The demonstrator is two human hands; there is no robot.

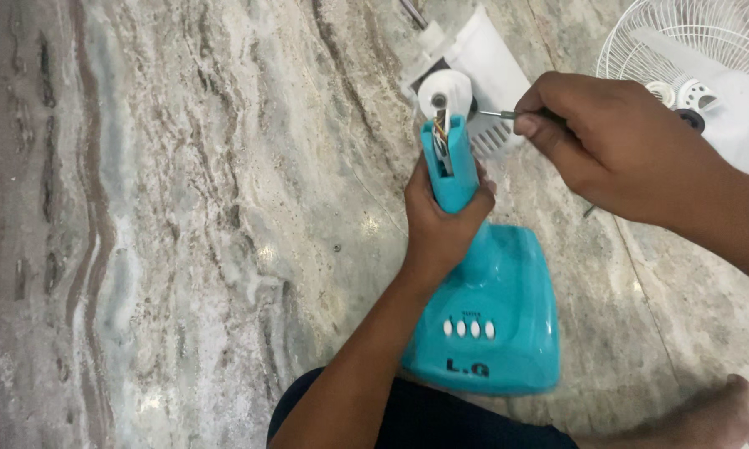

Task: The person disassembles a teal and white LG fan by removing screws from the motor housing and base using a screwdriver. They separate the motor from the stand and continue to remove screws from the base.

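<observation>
left hand (441, 229) grip closed on teal fan stand (486, 324) — right hand (607, 141) grips screwdriver (499, 115).

Marble floor (183, 233), turquoise fan base (499, 333), white fan grille (682, 41)

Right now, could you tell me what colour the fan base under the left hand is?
The fan base is turquoise blue, with four white buttons; the head view shows it.

1. The marble floor (183, 224), grey and cream with brown veins, fills the view.
2. A white wire fan guard (690, 50) with pale blades lies on that floor at its far right.
3. A bare foot (715, 411) rests on the floor's near right part.
</observation>
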